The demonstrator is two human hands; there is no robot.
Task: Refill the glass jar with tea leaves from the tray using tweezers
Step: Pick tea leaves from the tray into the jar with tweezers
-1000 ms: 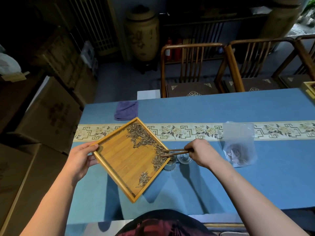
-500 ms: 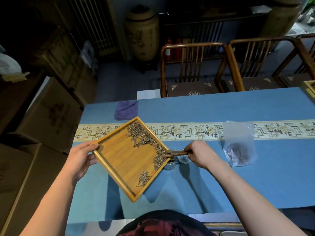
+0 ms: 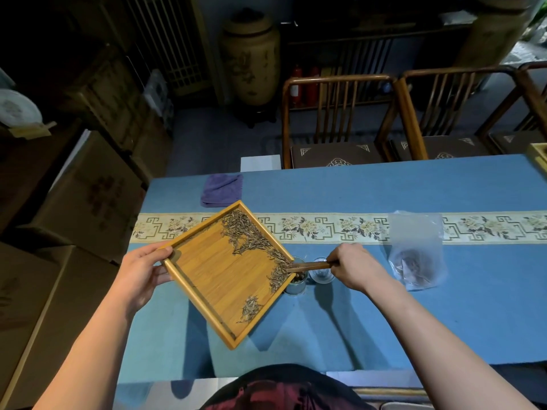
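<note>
My left hand grips the left corner of a square bamboo tray, held tilted above the blue table with its right corner over a small glass jar. Dry tea leaves lie along the tray's upper right edge, and a small clump sits near its lower edge. In my right hand are brown wooden tweezers, whose tips rest on the leaves at the tray's right corner, just above the jar's mouth. The jar holds some leaves and is partly hidden by the tray.
A glass lid or small dish sits right of the jar. A clear plastic bag holding tea lies further right. A purple cloth lies at the table's far left. Wooden chairs stand behind the table, cardboard boxes to the left.
The tweezers' tips have slid slightly left along the tray's corner over the jar. The tray and my left hand have barely moved.
</note>
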